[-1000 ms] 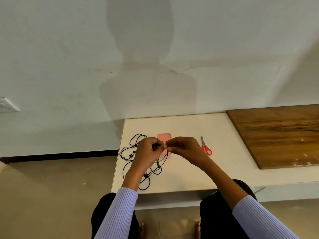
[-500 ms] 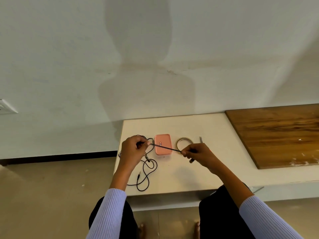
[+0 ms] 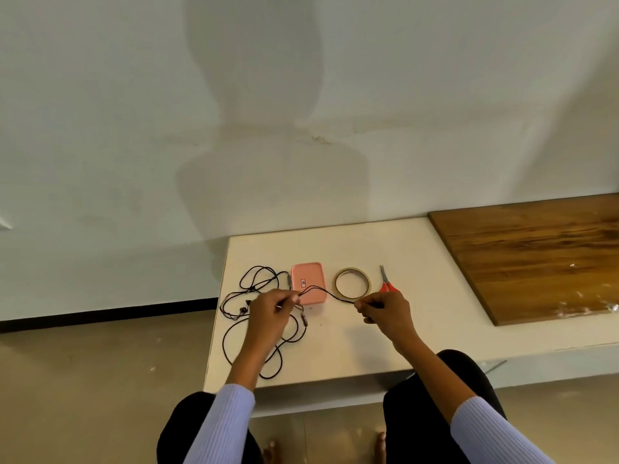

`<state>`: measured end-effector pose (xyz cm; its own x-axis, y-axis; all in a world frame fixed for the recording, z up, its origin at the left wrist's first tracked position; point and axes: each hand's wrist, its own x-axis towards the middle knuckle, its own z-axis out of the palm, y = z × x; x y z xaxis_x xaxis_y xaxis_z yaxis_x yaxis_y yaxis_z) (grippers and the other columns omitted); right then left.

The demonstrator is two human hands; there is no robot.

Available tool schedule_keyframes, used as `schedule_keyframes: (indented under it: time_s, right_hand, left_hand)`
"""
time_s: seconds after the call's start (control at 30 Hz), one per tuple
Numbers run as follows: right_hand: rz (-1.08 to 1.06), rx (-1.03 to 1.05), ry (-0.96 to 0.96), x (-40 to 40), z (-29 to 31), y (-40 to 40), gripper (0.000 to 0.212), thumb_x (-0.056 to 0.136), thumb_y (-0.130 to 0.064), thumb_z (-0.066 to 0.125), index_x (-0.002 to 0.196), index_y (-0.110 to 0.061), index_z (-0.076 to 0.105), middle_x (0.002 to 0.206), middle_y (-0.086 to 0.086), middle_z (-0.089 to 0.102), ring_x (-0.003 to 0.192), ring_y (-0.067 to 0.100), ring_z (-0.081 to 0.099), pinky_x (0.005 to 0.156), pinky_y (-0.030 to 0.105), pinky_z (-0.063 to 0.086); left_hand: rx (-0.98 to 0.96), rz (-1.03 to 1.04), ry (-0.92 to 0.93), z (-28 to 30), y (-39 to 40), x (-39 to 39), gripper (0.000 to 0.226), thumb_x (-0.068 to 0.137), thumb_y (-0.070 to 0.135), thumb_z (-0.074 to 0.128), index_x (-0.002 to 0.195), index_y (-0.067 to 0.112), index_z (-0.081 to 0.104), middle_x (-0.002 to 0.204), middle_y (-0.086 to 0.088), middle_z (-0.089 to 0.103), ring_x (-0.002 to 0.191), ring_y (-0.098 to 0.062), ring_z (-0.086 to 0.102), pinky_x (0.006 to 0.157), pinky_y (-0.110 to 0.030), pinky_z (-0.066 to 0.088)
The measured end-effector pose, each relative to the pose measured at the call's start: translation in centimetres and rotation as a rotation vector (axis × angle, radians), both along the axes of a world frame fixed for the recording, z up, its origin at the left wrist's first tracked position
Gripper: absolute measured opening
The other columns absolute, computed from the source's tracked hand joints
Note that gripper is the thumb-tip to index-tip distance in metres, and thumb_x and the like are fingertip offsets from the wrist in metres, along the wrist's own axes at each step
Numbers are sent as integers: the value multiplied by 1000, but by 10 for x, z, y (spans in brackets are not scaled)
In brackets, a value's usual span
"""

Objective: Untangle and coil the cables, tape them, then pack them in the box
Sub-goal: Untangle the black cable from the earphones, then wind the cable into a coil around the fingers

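A tangle of thin black earphone cable lies on the left part of the white table. My left hand pinches one stretch of it near the tangle. My right hand pinches the same strand further right, so a short length spans between them, passing in front of the small pink box. The box is closed and lies flat behind my hands. A roll of tape lies just right of the box, above my right hand.
Red-handled scissors lie right of the tape, partly behind my right hand. A brown wooden board covers the table's right side. A wall stands close behind the table. The table's left edge drops to the floor.
My hands were together over the box a second ago. They have drawn apart, the right one going right, pulling a length of cable out between them and uncovering the box and tape.
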<state>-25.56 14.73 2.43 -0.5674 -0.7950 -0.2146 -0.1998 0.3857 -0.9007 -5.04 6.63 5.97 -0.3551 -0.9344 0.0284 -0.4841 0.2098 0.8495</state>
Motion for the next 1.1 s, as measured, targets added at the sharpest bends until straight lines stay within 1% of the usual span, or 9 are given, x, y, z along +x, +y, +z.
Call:
schedule_keyframes:
  time_s: [0.1, 0.23, 0.3, 0.47, 0.57, 0.63, 0.83, 1.0, 1.1]
  right_hand:
    - [-21, 8, 71, 4, -11, -3, 9, 81, -12, 72, 88, -5, 73, 70, -1, 67, 64, 14, 63, 65, 21, 56]
    - [8, 78, 211, 5, -25, -6, 12, 82, -14, 71, 91, -7, 75, 84, 5, 72, 70, 12, 60, 72, 24, 50]
    - [47, 120, 295, 4, -30, -6, 11, 83, -16, 70, 92, -10, 75, 89, 4, 73, 75, 12, 61, 74, 24, 49]
    - [171, 344, 432, 5, -35, -6, 29, 87, -27, 65, 114, -16, 64, 113, 1, 66, 100, 18, 61, 82, 27, 49]
    - [159, 296, 494, 14, -28, -6, 33, 89, -28, 62, 120, -19, 60, 124, -1, 60, 107, 18, 59, 86, 29, 46]
    - [151, 193, 550, 24, -23, -6, 28, 89, -26, 62, 116, -20, 62, 120, -4, 61, 101, 16, 60, 80, 26, 46]
    - [377, -20, 506, 68, -20, -17, 8, 85, -18, 67, 91, -20, 71, 88, -8, 69, 81, 9, 63, 73, 29, 53]
    - [638, -37, 585, 110, -39, -32, 15, 86, -28, 65, 100, -24, 70, 94, -10, 68, 82, 7, 63, 73, 30, 54]
    - [806, -11, 673, 135, -50, -42, 23, 89, -40, 57, 104, -27, 67, 100, -10, 64, 90, 8, 60, 73, 25, 48]
  left_hand:
    - [23, -87, -72, -10, 4, -15, 28, 94, 11, 54, 121, 8, 63, 110, -11, 69, 92, -21, 66, 68, -6, 45]
    - [-37, -210, -310, -20, 7, -21, 26, 96, 14, 49, 115, 5, 64, 121, -13, 64, 101, -23, 65, 77, -14, 44]
    - [-70, -159, -310, -23, 8, -14, 29, 95, 16, 52, 122, 11, 62, 124, -6, 64, 102, -18, 64, 81, -16, 43]
    - [-27, 85, -259, -29, 9, 26, 22, 93, 15, 55, 109, 12, 69, 104, -2, 71, 87, -16, 66, 79, -22, 48]
    - [62, 217, -161, -33, 10, 42, 18, 93, 14, 55, 100, 12, 71, 93, 1, 72, 77, -14, 68, 71, -18, 50]
    - [157, 286, -86, -36, 9, 46, 17, 93, 13, 55, 94, 12, 71, 86, 0, 71, 67, -11, 67, 60, -14, 48]
    - [261, 352, -50, -48, -8, 62, 16, 93, 15, 53, 93, 12, 69, 87, -2, 70, 68, -13, 66, 67, -28, 52]
    - [260, 330, -82, -57, -20, 62, 17, 92, 15, 54, 93, 11, 70, 87, -5, 70, 81, -22, 67, 72, -29, 51]
    - [267, 273, -105, -57, -22, 58, 18, 93, 14, 52, 97, 11, 70, 89, -3, 69, 82, -20, 66, 73, -22, 47]
